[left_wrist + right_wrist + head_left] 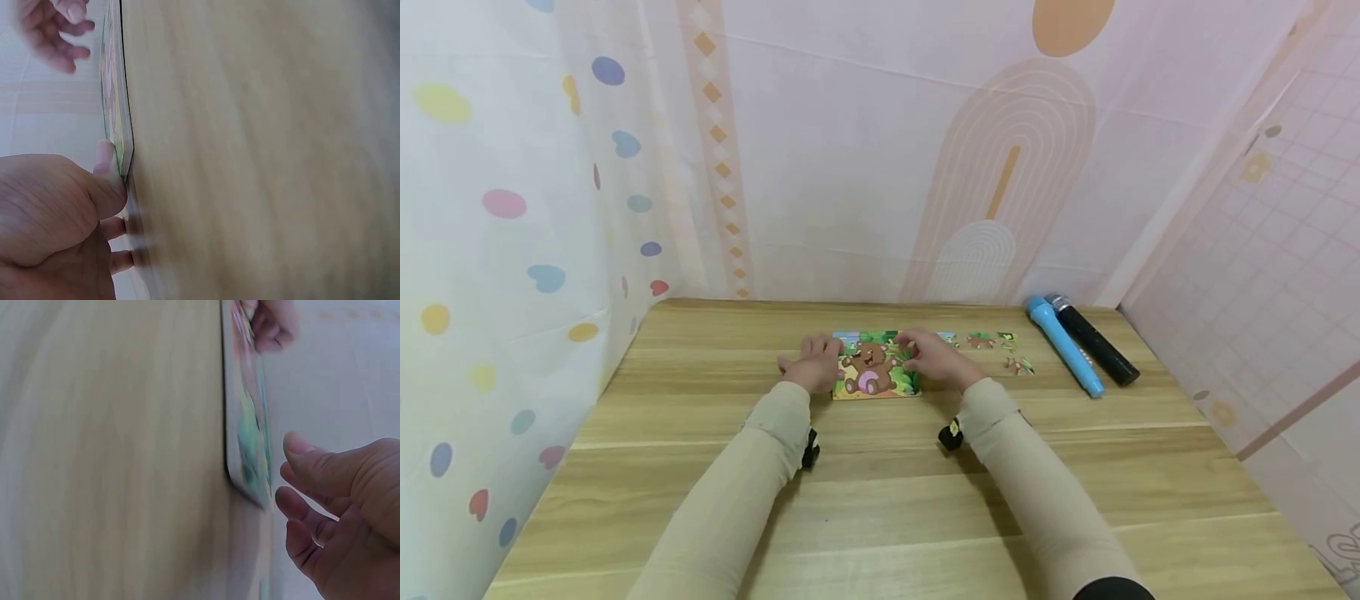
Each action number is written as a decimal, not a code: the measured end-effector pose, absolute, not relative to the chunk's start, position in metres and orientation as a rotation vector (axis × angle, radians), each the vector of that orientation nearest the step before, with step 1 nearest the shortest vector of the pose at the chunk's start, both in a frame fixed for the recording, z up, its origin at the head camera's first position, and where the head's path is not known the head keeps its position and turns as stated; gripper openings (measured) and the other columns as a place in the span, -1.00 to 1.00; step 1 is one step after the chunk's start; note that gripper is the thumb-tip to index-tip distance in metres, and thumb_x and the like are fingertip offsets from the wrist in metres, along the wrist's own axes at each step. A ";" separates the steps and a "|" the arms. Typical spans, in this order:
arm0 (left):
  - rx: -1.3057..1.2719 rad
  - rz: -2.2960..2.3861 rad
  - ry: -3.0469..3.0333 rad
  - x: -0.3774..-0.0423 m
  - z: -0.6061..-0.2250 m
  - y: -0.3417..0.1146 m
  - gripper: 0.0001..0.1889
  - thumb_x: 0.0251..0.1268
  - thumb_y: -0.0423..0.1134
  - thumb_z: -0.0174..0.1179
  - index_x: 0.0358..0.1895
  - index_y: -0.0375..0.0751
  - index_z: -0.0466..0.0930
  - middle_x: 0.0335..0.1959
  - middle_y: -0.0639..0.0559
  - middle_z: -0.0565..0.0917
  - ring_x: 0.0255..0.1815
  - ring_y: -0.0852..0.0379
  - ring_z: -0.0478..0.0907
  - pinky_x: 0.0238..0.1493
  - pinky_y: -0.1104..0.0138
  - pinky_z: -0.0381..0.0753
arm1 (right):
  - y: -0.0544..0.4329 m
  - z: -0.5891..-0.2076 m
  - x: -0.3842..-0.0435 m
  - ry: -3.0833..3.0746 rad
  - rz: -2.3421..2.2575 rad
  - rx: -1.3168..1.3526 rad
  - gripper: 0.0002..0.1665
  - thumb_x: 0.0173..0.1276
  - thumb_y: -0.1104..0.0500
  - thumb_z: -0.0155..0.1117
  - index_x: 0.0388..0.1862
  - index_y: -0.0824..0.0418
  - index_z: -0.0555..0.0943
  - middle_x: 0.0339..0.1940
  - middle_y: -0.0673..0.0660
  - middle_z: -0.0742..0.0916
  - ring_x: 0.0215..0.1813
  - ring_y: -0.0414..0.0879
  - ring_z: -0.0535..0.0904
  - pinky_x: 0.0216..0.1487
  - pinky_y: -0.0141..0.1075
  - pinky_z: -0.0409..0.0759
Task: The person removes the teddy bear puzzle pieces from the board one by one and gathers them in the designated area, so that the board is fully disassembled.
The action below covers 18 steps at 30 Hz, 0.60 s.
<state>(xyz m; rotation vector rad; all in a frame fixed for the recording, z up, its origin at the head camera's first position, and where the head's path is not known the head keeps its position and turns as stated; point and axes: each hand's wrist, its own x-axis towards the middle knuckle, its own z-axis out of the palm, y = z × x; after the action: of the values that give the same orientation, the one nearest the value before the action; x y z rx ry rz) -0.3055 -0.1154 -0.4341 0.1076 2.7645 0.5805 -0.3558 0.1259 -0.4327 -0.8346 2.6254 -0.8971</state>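
Note:
A bear picture puzzle board (869, 371) lies flat on the table between the two hands. The left hand (815, 367) is at its left edge. In the left wrist view the thumb (105, 157) rests on the board's corner, and other fingertips touch the table beside it. Over the board's right side hovers the right hand (942, 358), its fingers loosely bent. Nothing shows between thumb and fingers of that hand (350, 512) in the right wrist view, where it stands apart from the board (250, 444). Puzzle pieces (980, 341) lie beyond the right hand, partly hidden by it.
More small picture pieces (1018, 365) lie at the right on the wooden table (880, 500). Farther right are a blue microphone (1066, 346) and a black microphone (1093, 340), side by side. A patterned curtain (835, 167) hangs behind the table.

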 end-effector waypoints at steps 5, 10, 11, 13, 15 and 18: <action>0.104 0.566 2.770 -0.307 -0.436 -0.116 -0.47 0.62 -0.15 -0.02 0.53 -0.12 0.12 0.67 -0.20 -0.20 0.65 -0.24 -0.42 0.35 -0.52 -0.32 | 0.107 -0.436 -0.354 2.651 -0.837 -0.893 -0.44 0.42 0.34 0.32 0.38 0.34 0.46 0.28 0.24 0.58 0.04 0.06 0.54 0.08 -0.09 0.56; 0.099 0.565 2.762 -0.309 -0.438 -0.115 -0.48 0.63 -0.16 -0.03 0.53 -0.10 0.12 0.67 -0.20 -0.21 0.65 -0.24 -0.43 0.35 -0.52 -0.32 | 0.099 -0.442 -0.355 2.695 -0.757 -0.978 -0.46 0.38 0.39 0.35 0.32 0.40 0.48 0.25 0.28 0.60 0.21 0.12 0.54 0.24 -0.07 0.53; 0.100 0.566 2.762 -0.310 -0.439 -0.115 -0.48 0.64 -0.16 -0.03 0.53 -0.11 0.11 0.67 -0.20 -0.21 0.65 -0.24 -0.43 0.35 -0.52 -0.32 | 0.098 -0.443 -0.356 2.694 -0.748 -0.991 -0.46 0.38 0.40 0.34 0.32 0.41 0.48 0.25 0.29 0.60 0.22 0.12 0.53 0.24 -0.07 0.52; 0.097 0.572 2.762 -0.310 -0.439 -0.115 -0.47 0.63 -0.16 -0.03 0.54 -0.10 0.11 0.67 -0.19 -0.21 0.65 -0.23 -0.43 0.35 -0.52 -0.32 | 0.097 -0.445 -0.356 2.690 -0.749 -1.004 -0.45 0.37 0.43 0.33 0.33 0.40 0.48 0.25 0.29 0.61 0.22 0.12 0.54 0.23 -0.07 0.53; 0.093 0.577 2.760 -0.310 -0.439 -0.115 -0.47 0.63 -0.15 -0.03 0.54 -0.09 0.11 0.68 -0.18 -0.22 0.66 -0.23 -0.44 0.35 -0.51 -0.33 | 0.096 -0.445 -0.357 2.688 -0.745 -1.024 -0.44 0.36 0.45 0.33 0.33 0.40 0.48 0.25 0.30 0.61 0.21 0.12 0.54 0.22 -0.08 0.54; 0.097 0.574 2.761 -0.310 -0.439 -0.115 -0.48 0.62 -0.14 -0.02 0.52 -0.09 0.13 0.67 -0.18 -0.20 0.65 -0.23 -0.43 0.35 -0.52 -0.32 | 0.094 -0.445 -0.357 2.681 -0.730 -1.039 -0.43 0.36 0.48 0.31 0.35 0.39 0.47 0.25 0.29 0.60 0.24 0.12 0.52 0.25 -0.08 0.53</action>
<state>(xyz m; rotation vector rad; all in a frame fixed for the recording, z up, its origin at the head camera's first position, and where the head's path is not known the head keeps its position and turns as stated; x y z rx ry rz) -0.3104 -0.1155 -0.4395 0.0972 2.7613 0.5742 -0.3567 0.0940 -0.4453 -1.0390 2.6812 -0.7300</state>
